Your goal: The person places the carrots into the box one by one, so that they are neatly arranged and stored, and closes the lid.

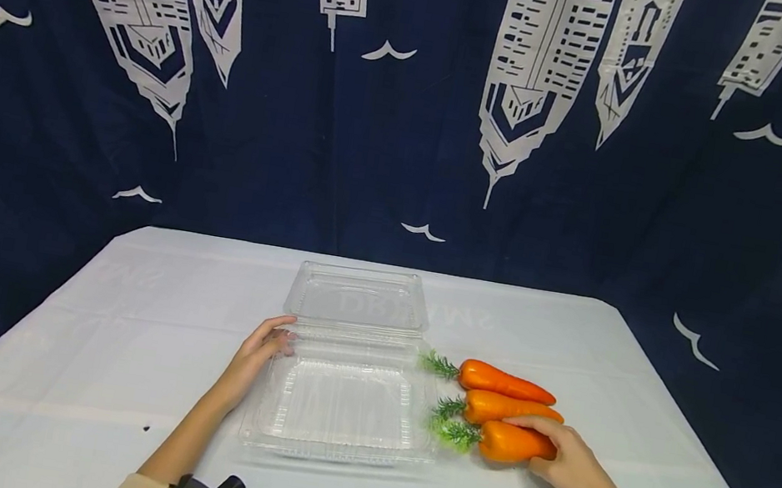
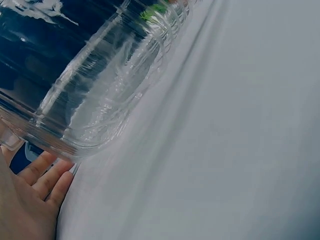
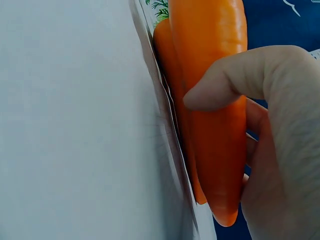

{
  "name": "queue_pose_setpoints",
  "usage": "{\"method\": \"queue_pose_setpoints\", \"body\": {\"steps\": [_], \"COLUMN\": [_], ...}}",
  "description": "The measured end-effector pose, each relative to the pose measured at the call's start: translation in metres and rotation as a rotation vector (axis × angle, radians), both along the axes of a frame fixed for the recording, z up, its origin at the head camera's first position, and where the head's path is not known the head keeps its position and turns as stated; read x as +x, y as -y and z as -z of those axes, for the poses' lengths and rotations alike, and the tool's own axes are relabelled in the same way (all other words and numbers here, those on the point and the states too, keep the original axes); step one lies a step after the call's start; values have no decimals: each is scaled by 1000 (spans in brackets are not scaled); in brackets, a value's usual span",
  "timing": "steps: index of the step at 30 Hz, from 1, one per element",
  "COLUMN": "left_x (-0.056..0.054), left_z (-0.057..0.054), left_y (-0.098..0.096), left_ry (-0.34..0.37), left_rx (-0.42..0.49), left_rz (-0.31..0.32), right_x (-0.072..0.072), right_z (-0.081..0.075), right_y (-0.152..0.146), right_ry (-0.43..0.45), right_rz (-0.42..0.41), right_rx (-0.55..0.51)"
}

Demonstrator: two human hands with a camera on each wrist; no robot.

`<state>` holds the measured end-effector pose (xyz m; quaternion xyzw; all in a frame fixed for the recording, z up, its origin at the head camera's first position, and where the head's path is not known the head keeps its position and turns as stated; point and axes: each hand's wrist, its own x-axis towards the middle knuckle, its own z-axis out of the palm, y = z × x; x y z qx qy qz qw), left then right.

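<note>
An unlidded-looking clear plastic clamshell box (image 1: 343,410) lies spread on the white table, its lid (image 1: 358,298) folded back away from me. At the box's left side, near the hinge, my left hand (image 1: 260,359) touches the edge; its fingers (image 2: 45,180) look fairly straight in the left wrist view. Three orange carrots with green tops lie to the right of the box. My right hand (image 1: 566,464) grips the nearest carrot (image 1: 509,443), thumb on one side and fingers on the other. Beyond it are the middle carrot (image 1: 488,406) and the far carrot (image 1: 503,380).
A white cloth covers the table (image 1: 114,371). Behind it hangs a dark blue curtain (image 1: 390,151) printed with white buildings and birds. The carrots' leafy tops reach close to the box's right rim. Dark wrist devices show at both forearms.
</note>
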<state>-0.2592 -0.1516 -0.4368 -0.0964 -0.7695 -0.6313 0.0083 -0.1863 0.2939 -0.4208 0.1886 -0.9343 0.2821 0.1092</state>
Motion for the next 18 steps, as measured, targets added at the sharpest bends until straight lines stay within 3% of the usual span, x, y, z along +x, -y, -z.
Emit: {"method": "queue_pose_setpoints", "body": {"steps": [9, 18], "left_x": [-2, -2], "left_z": [0, 2], "left_y": [0, 1], "left_ry": [12, 1], "left_rx": [14, 10], "left_rz": [-9, 0], "right_x": [-1, -2], "right_z": [-6, -3], "right_y": [-1, -2], "right_ry": [131, 58], "right_rz": [35, 5], "right_rx": [-71, -119]}}
